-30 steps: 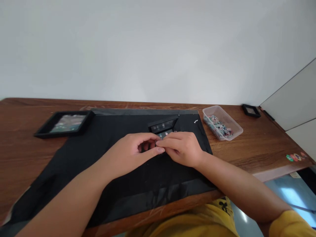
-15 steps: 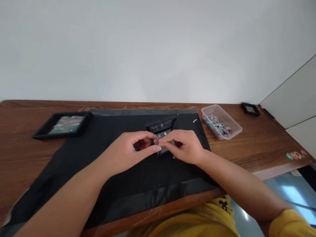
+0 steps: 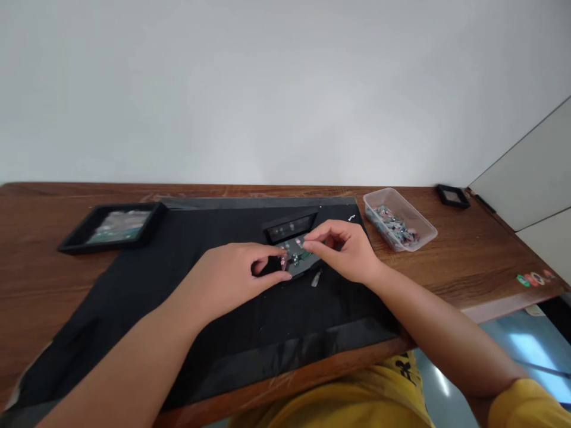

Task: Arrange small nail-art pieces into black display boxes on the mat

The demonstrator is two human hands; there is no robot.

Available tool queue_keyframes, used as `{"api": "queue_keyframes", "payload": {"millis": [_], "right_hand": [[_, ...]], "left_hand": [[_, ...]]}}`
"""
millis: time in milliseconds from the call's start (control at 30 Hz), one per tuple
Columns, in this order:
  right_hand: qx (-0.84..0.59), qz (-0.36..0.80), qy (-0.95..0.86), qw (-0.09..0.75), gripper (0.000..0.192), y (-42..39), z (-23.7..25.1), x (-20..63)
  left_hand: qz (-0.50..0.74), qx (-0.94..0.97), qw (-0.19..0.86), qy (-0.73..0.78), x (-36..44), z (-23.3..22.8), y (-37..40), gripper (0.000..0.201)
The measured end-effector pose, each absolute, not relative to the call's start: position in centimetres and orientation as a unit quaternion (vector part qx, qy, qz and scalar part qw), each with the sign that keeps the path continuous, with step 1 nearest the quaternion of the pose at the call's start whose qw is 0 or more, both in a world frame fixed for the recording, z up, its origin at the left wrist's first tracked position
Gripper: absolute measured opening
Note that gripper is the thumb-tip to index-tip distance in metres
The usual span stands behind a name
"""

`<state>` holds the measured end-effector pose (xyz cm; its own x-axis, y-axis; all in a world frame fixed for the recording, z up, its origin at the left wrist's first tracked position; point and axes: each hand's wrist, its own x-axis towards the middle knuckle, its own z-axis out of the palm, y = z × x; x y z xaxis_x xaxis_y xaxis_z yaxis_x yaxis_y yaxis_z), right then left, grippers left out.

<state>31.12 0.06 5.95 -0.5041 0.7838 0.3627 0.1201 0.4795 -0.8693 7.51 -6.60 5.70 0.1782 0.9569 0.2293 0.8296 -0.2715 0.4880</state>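
A small black case (image 3: 306, 266) lies open on the black mat, its dark lid (image 3: 291, 228) raised at the back. Several small pink and green trinkets (image 3: 295, 259) rest on its grey inside. My left hand (image 3: 238, 270) grips the case's left end between thumb and fingers. Over the right part of the case, my right hand (image 3: 341, 249) is closed in a pinch; whatever is between the fingertips is too small to make out. Just in front of the case lies a little clear packet (image 3: 316, 278).
A clear plastic tub (image 3: 423, 235) of small packets stands right of the mat (image 3: 285, 321). A black frame (image 3: 147, 233) with packets inside lies at the left. Another small black frame (image 3: 452, 196) sits at the far right, near a dark pen-like stick (image 3: 484, 202).
My right hand has moved right, away from my left fingertips, to the case's right part. My left hand has shifted slightly down, and more of the trinkets and the clear packet now show.
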Motion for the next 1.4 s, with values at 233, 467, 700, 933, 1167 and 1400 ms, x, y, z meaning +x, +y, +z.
{"api": "queue_keyframes", "payload": {"millis": [233, 467, 700, 933, 1167, 1400], "right_hand": [[-0.316, 0.411, -0.747, 0.416, 0.025, 1.0, 6.0, 31.4], [-0.308, 0.379, -0.759, 0.43, 0.017, 0.6, 6.4, 31.3], [-0.312, 0.33, -0.771, 0.446, 0.017, 0.3, 6.5, 31.4], [-0.278, 0.292, -0.777, 0.484, 0.012, 0.0, 7.0, 31.5], [-0.272, 0.28, -0.794, 0.466, 0.014, -0.2, 7.0, 31.5], [-0.253, 0.27, -0.802, 0.468, 0.013, -0.3, 7.1, 31.6]], "left_hand": [[0.213, 0.747, 0.155, 0.61, 7.6, 5.7, -6.3, 0.03], [0.216, 0.749, 0.13, 0.613, 7.8, 6.0, -6.6, 0.028], [0.165, 0.752, 0.118, 0.627, 7.6, 6.9, -7.0, 0.034], [0.129, 0.743, 0.126, 0.644, 7.8, 7.0, -6.9, 0.038], [0.14, 0.74, 0.131, 0.645, 7.8, 6.7, -6.8, 0.038], [0.13, 0.737, 0.128, 0.651, 8.1, 7.0, -6.9, 0.041]]}}
